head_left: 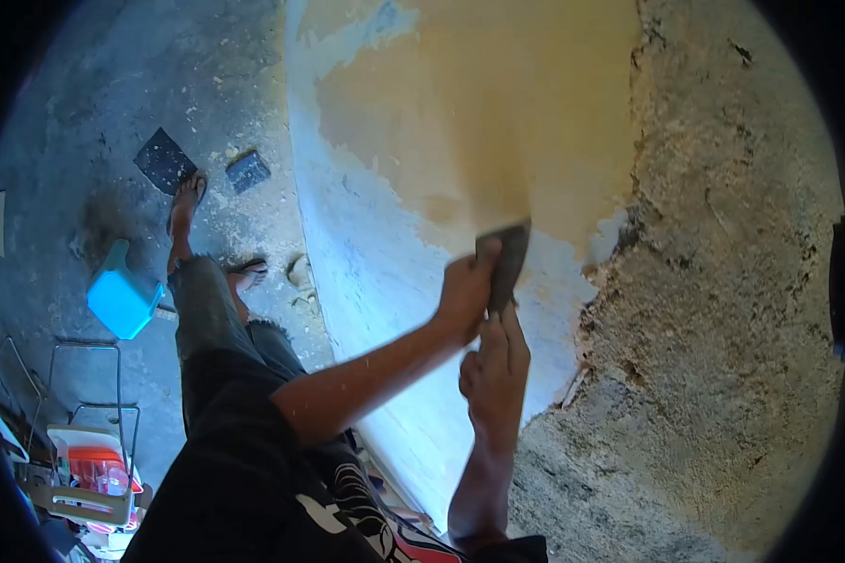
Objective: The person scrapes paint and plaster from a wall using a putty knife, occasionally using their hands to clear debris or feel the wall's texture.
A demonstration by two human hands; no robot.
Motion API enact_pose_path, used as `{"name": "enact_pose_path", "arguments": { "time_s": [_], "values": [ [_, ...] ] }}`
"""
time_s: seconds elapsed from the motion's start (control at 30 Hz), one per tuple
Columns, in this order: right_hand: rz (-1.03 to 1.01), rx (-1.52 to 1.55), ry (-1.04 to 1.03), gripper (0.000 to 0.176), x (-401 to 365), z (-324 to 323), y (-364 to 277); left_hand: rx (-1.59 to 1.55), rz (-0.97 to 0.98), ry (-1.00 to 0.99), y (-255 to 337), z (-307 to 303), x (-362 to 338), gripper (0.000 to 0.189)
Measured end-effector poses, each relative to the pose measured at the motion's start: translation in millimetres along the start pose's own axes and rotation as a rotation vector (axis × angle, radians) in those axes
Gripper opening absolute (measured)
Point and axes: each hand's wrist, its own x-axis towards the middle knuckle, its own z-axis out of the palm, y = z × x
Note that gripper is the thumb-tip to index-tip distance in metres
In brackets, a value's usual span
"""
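The flat dark scraper point(508, 267) lies at two o'clock from the left hand point(464, 294), nearer and closed on its side, and twelve from the right hand point(498, 375), half-curled by its lower end, grip unclear, its long axis running seven to one o'clock.

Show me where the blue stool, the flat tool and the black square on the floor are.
Blue stool point(130, 305): head view, on its seat.
Flat tool point(510, 263): head view, middle of its blade.
Black square point(162, 159): head view, its speckled face.
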Motion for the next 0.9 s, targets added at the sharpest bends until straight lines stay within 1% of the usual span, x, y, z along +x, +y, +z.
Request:
{"name": "enact_pose_path", "arguments": {
  "time_s": [0.07,0.1,0.13,0.2,0.23,0.27,0.33,0.37,0.4,0.43,0.47,0.5,0.53,0.57,0.6,0.67,0.7,0.73,0.77,0.8,0.83,0.87,0.9],
  "values": [
    [0.118,-0.037,-0.033,0.038,-24,-16,-2,0.002,-0.067,0.072,-31,1,-12,0.054],
    [0.102,-0.054,-0.038,0.038,-25,-20,0,0.028,-0.051,0.067,-39,1,-11,0.054],
    [0.109,-0.058,-0.04,0.038,-18,-15,0,0.023,-0.055,0.072,-32,-1,-5,0.054],
    [0.068,-0.036,-0.027,0.044,11,3,-2,0.194,0.048,0.133,-10,-5,20,0.053],
    [0.042,0.004,0.001,0.041,22,10,6,0.053,0.107,0.049,7,-6,18,0.053],
    [0.029,0.006,-0.001,0.041,16,9,4,0.056,0.118,0.041,3,-5,15,0.053],
    [0.074,-0.066,0.03,0.041,-12,5,-5,0.02,-0.003,0.083,-23,-8,1,0.055],
    [0.137,-0.034,0.029,0.043,-28,-2,-11,0.027,-0.051,0.064,-37,-5,-11,0.056],
    [0.139,-0.045,0.022,0.043,-25,0,-11,0.046,-0.044,0.053,-47,0,-15,0.057],
    [0.108,-0.079,0.043,0.04,-24,1,-9,0.12,-0.047,0.078,-50,-3,-9,0.056],
    [0.074,-0.102,0.074,0.038,-21,0,-6,0.206,-0.054,0.093,-38,-3,-3,0.055],
    [-0.075,-0.145,0.013,0.03,1,9,2,0.169,-0.019,0.088,-21,-4,7,0.056],
    [0.018,-0.117,0.009,0.025,10,11,0,0.131,0.015,0.086,-3,-8,15,0.057],
    [-0.036,-0.131,-0.012,0.025,15,9,9,0.092,0.037,0.034,12,-12,15,0.057],
    [-0.094,-0.144,-0.04,0.026,21,9,16,0.099,0.044,0.037,5,-14,13,0.057],
    [0.158,0.037,0.0,0.029,-14,-1,-5,0.049,0.015,0.118,-28,-12,4,0.059],
    [0.1,-0.013,-0.015,0.032,-27,-7,-5,0.044,-0.03,0.113,-40,-7,-9,0.06],
    [0.108,-0.021,-0.022,0.032,-25,-6,-1,0.117,-0.058,0.041,-45,-8,-10,0.061],
    [0.097,-0.054,0.019,0.029,-21,-3,6,0.081,-0.067,0.056,-48,-9,-6,0.06],
    [0.077,-0.081,0.066,0.026,-13,-1,15,0.053,-0.075,0.06,-32,-5,-6,0.059],
    [-0.084,-0.286,0.052,0.028,2,-1,30,0.074,-0.026,0.037,-13,-7,0,0.058],
    [-0.13,-0.327,0.048,0.029,11,7,30,0.095,0.011,0.018,0,-11,3,0.057],
    [-0.053,-0.27,0.039,0.032,8,9,24,0.112,0.007,0.0,5,-15,5,0.055]
  ]
}}
